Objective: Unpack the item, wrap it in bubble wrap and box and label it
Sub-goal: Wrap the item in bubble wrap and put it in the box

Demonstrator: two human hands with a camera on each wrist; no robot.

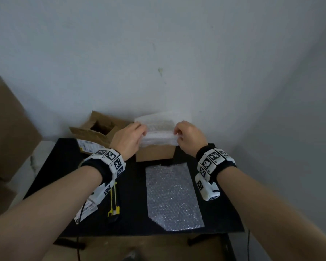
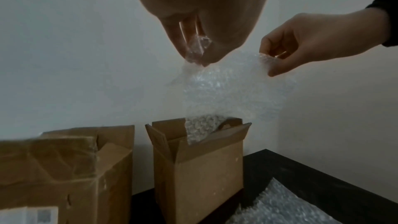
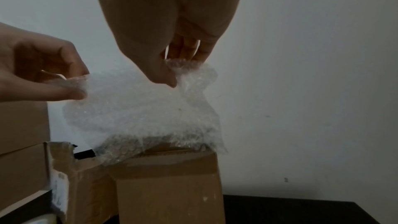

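Bubble wrap over box | torn carton left | knife front

Both forearms bare. Left hand and right hand ungloved. Behind each hand, a black wristband carrying white blocky modules printed with black-and-white square fiducial markers. A further white marked unit hangs beneath each wrist.
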